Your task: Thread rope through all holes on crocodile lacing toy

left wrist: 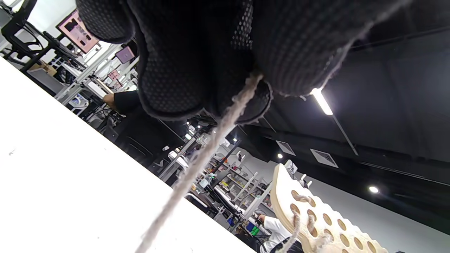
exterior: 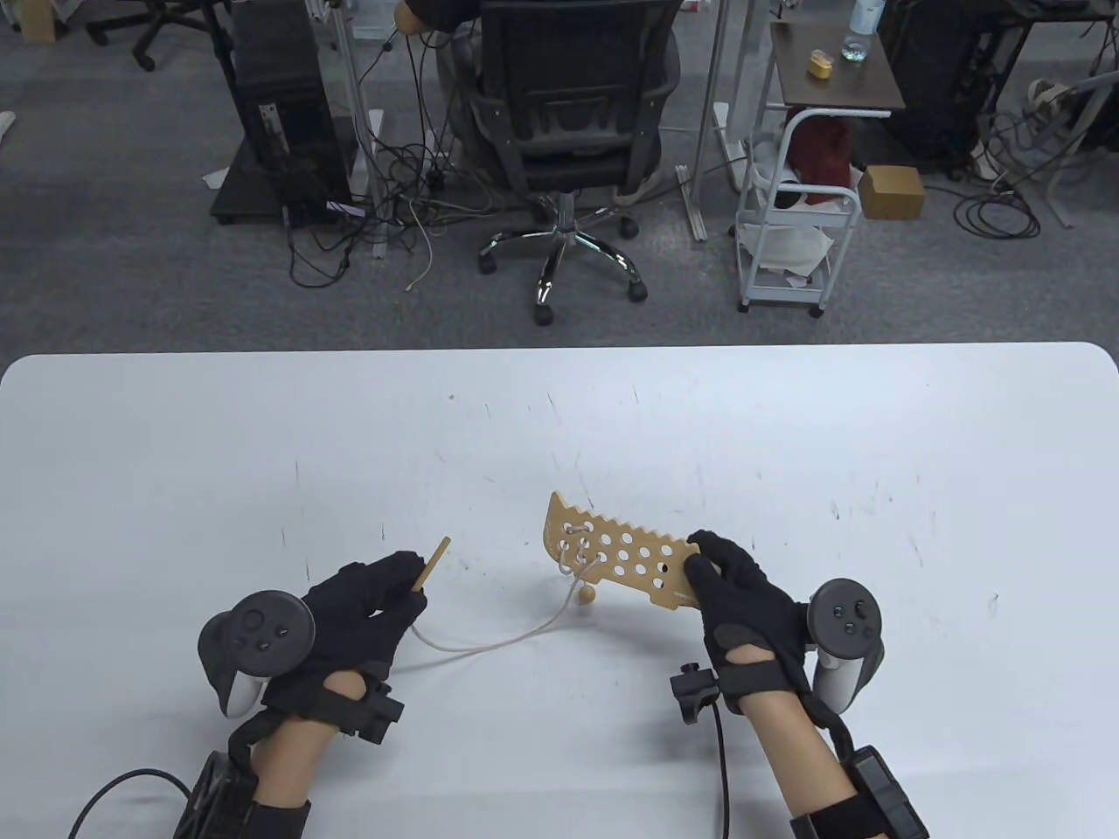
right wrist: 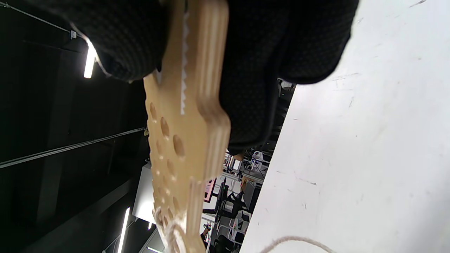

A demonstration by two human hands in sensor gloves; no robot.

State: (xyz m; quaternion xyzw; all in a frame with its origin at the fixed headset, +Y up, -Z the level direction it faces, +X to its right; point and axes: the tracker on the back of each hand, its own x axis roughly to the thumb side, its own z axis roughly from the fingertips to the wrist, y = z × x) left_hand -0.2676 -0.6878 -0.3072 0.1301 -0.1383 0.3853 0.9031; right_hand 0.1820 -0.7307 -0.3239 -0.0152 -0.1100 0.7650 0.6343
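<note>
Table view: hands grip needle (exterior: pixel 433 565), crocodile (exterior: pixel 612 553).

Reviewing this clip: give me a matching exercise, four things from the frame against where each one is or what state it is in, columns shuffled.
1. crocodile board
2. wooden needle
3. wooden bead
4. rope

A. pinched by the left hand
B. held at one end by the right hand
C. hanging just below the board
D. sagging to the table between hand and board

Pairs: 1-B, 2-A, 3-C, 4-D
</note>
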